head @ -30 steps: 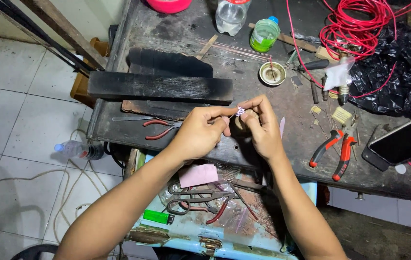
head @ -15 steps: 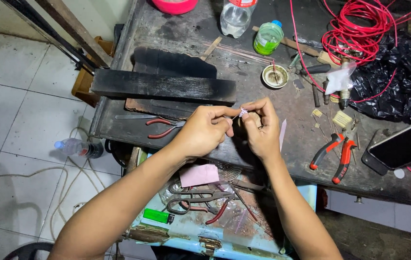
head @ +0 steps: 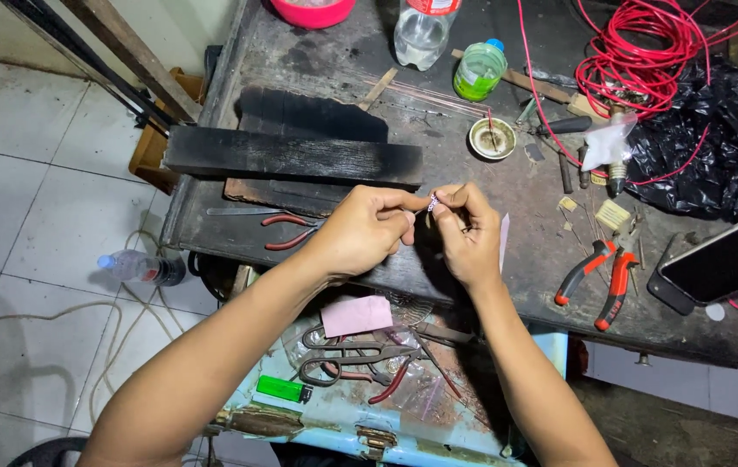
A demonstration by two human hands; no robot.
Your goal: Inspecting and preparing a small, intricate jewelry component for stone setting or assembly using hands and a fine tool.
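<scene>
Here both hands, the left hand (head: 359,232) and right hand (head: 466,233), are pinching a tiny silvery piece (head: 432,204) in fingertip grips, steadying it just above the counter (head: 507,186) edge.

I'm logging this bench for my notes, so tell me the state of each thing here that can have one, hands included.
left hand: pinching a tiny silvery piece
right hand: pinching the same piece
orange-handled pliers: lying on the bench, handles apart
phone: screen dark
green-capped jar: upright, lid on
clear bottle: standing, cap out of view
floor bottle: on its side
scissors: lying closed
</scene>
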